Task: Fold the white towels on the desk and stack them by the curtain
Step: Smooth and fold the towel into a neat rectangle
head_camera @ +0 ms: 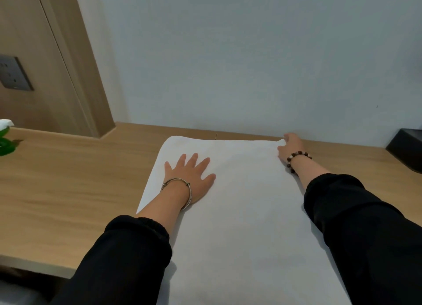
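**One hand flat on the towel, the other at its far corner**

A white towel (246, 202) lies spread across the wooden tabletop (68, 179). Its far edge sits close to the pale wall (228, 53), and its near end runs out of view below. It looks smooth and mostly flat, with its far left corner rounded.

The person's left hand (190, 179) rests palm down on the left part of the towel, fingers straight and fanned apart, holding nothing. A thin silver bangle (180, 186) circles that wrist, and a black sleeve (127, 254) is pushed up the forearm.

The right hand (290, 148) reaches further, to the towel's far right corner just beside the wall. Its fingers are curled there and pinch the cloth at the corner, which is lifted slightly into a small peak. A bracelet of brown beads (296, 161) sits on this wrist, above the other black sleeve (365, 225), which lies along the towel's right edge.

A black box (408, 150) stands on the tabletop at the far right, well apart from the towel. At the far left edge some green leaves (5, 142) poke into view. Behind them is a wood-toned panel (57, 53) carrying a dark grey socket plate (14, 73).
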Demonstrator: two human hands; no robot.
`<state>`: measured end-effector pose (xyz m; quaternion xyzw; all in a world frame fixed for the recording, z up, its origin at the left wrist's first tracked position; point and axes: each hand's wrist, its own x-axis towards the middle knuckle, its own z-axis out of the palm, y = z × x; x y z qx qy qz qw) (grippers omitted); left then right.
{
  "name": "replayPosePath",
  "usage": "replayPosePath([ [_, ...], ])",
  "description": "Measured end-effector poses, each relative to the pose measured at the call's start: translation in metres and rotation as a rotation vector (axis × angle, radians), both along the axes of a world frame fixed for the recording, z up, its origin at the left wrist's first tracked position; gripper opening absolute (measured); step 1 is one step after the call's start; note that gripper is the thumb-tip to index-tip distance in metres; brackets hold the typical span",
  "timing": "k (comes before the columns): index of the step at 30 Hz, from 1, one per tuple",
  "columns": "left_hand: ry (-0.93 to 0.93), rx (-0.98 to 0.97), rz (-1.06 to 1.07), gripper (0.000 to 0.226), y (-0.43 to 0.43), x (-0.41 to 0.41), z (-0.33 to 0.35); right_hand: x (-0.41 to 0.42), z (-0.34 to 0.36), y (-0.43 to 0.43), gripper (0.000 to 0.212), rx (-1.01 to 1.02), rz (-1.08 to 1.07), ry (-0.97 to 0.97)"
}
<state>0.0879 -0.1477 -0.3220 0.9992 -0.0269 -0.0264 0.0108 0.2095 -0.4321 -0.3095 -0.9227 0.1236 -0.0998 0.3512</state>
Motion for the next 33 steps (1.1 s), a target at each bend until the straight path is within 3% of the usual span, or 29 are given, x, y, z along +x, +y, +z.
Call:
replayPosePath([
  [3,-0.008,-0.012,0.002,0.059,0.0,-0.001,0.001,0.001,0.006,-0.002,0.054,0.134,-0.042,0.014],
  [7,-0.02,-0.027,0.006,0.059,0.0,0.0,0.001,0.003,0.016,-0.005,0.024,0.147,-0.13,0.094],
  [11,-0.007,-0.048,0.061,0.061,0.003,0.008,-0.001,0.005,0.011,-0.005,0.023,0.142,-0.173,0.08],
  [18,0.045,-0.082,0.28,0.061,0.032,0.048,0.006,0.006,0.0,-0.001,0.031,-0.059,-0.149,0.049],
  [26,-0.078,-0.213,0.577,0.058,0.046,0.085,0.01,0.02,-0.01,-0.003,0.05,-0.051,-0.201,0.027],
  [33,-0.227,-0.337,0.555,0.028,0.056,0.097,0.03,0.017,0.013,-0.003,0.021,-0.121,-0.143,0.136],
])
